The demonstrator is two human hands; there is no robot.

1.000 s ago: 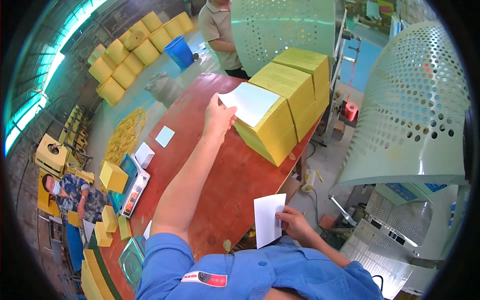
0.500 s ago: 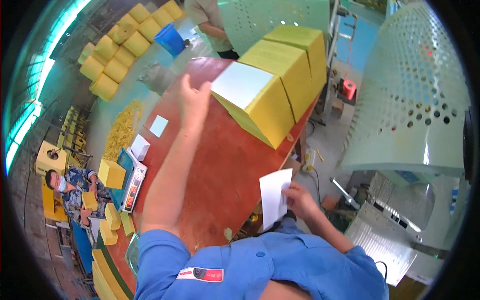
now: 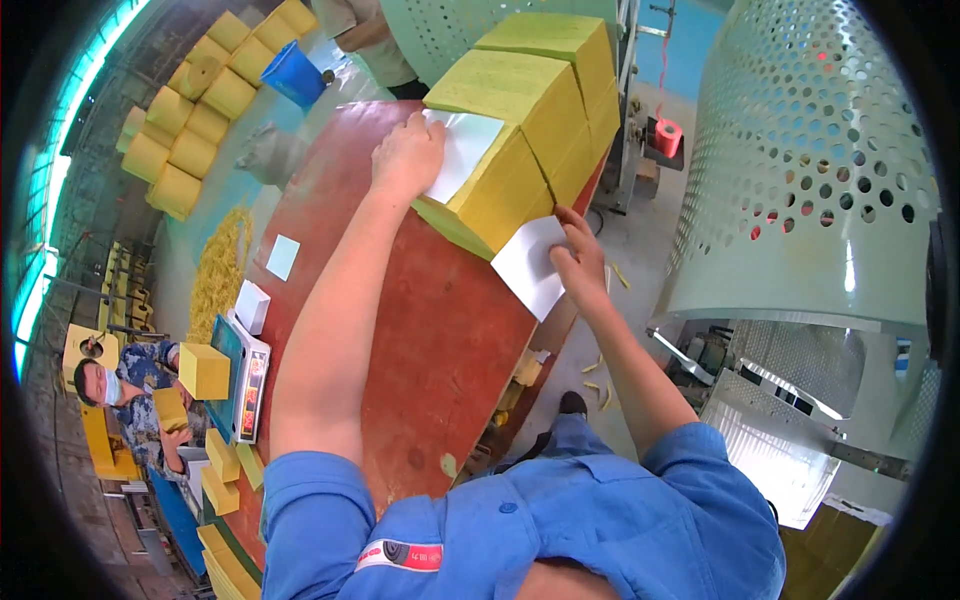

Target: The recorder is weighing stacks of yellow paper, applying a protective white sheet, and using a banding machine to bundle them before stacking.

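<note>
A white sheet of paper point(image 3: 470, 150) lies on top of the nearest yellow block of stacked paper point(image 3: 500, 195). My left hand point(image 3: 408, 158) is at the left edge of that sheet, fingers bent and closed on it; the thumb is hidden. A second white sheet point(image 3: 528, 268) is pinched in my right hand point(image 3: 582, 258), between thumb and fingers. It hangs tilted beside the block's lower right corner, and my right fingertips come near the block's side. More yellow blocks point(image 3: 555, 40) stand close behind the nearest one.
The blocks stand on a red table point(image 3: 420, 330). A small pale sheet point(image 3: 283, 258), a white stack point(image 3: 252, 306) and a scale point(image 3: 250, 385) lie along its left side. A masked person point(image 3: 130, 385) holds a yellow block there. A perforated green guard point(image 3: 800, 170) rises at right.
My left hand has come down onto the sheet on the block, its fingers now bent. My right hand has moved forward with its sheet, from near my body to the block's corner.
</note>
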